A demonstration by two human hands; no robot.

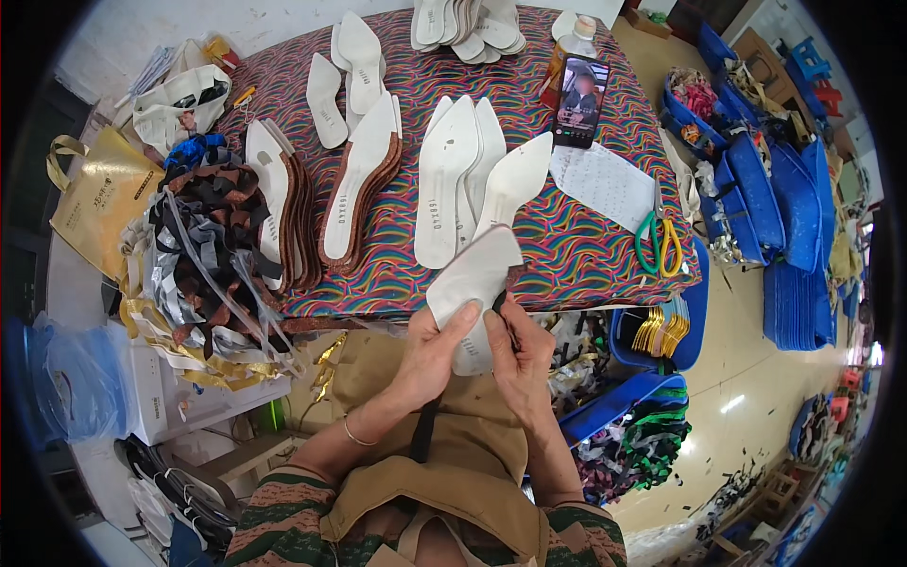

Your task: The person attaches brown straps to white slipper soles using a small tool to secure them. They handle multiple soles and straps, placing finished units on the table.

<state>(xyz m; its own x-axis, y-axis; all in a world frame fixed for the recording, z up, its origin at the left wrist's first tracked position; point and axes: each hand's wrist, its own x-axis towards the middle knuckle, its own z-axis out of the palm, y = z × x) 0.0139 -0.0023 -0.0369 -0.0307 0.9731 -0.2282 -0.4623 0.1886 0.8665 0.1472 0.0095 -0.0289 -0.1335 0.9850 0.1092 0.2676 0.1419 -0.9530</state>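
My left hand [431,355] is closed on a white shoe insole [465,283], its thumb pressed on the upper face. The insole is tilted in front of my body at the table's near edge. At its right edge my right hand [520,352] pinches, with a bit of dark strip [500,301] showing between the fingers. A black band [426,431] hangs below my left hand over the brown apron [472,454]; whether it joins the strip I cannot tell. Just beyond lie loose white insoles [446,184], and left of them stacks with brown edges [364,180].
A patterned cloth covers the table [406,85]. Scrap strips [213,255] heap at its left. A phone [579,102] leans on a bottle [578,42], near a paper sheet [605,184] and green-and-yellow scissors [658,244]. Blue bins [605,416] of strips stand at right.
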